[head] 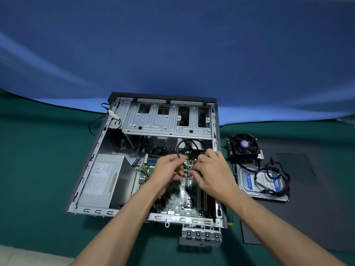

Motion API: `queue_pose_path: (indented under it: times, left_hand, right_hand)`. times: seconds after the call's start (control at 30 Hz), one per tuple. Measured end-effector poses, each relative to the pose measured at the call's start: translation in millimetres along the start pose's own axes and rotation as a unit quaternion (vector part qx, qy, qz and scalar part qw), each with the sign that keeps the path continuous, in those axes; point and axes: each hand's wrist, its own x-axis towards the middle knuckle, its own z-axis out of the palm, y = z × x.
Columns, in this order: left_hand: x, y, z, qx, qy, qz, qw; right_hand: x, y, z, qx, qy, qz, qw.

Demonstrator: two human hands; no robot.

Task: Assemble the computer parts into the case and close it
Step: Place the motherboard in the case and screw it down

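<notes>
From my remote feed: work surface covered w/ dark green cloth, matte, a few soft creases. Behind it a blue fabric backdrop fills the upper half of view; pale diagonal streaks of light cross its left side, brighter band along its lower edge where it meets the surface. Black edge line runs along that junction at left. Bottom-left corner: small patch of pale, whitish material, can't ID it. Lighting even, soft shadows.
</notes>
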Motion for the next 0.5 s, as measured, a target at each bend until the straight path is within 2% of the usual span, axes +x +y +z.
queue_pose_path:
  times: [0.07, 0.13, 0.3, 0.33, 0.4, 0.47, 0.5]
  left_hand:
    - [-7, -6, -3, 0.045, -0.044, -0.019, 0.998]
    - [-12, -11, -2, 0.045, -0.062, -0.03, 0.997]
    - [-15, -12, 0, 0.097, -0.041, -0.02, 0.994]
    - [-15, -12, 0, 0.116, -0.033, -0.016, 0.993]
    - [-15, -13, 2, 0.163, -0.036, -0.014, 0.986]
    - [-15, -18, 6, 0.235, -0.057, -0.017, 0.97]
    - [-15, -20, 7, 0.301, -0.063, -0.007, 0.951]
  right_hand:
    - [0, 0, -1, 0.01, 0.008, -0.003, 1.0]
    - [1, 0, -2, -0.001, -0.004, -0.007, 1.0]
    - [2, -1, -2, -0.023, -0.061, -0.012, 0.998]
    - [0, -2, -2, -0.024, -0.048, -0.011, 0.999]
    - [-4, -4, -1, -0.006, 0.031, 0.033, 0.999]
    - [-7, -8, -2, 0.018, 0.102, 0.135, 0.985]
    - [-7, -10, -1, 0.025, 0.119, 0.18, 0.976]
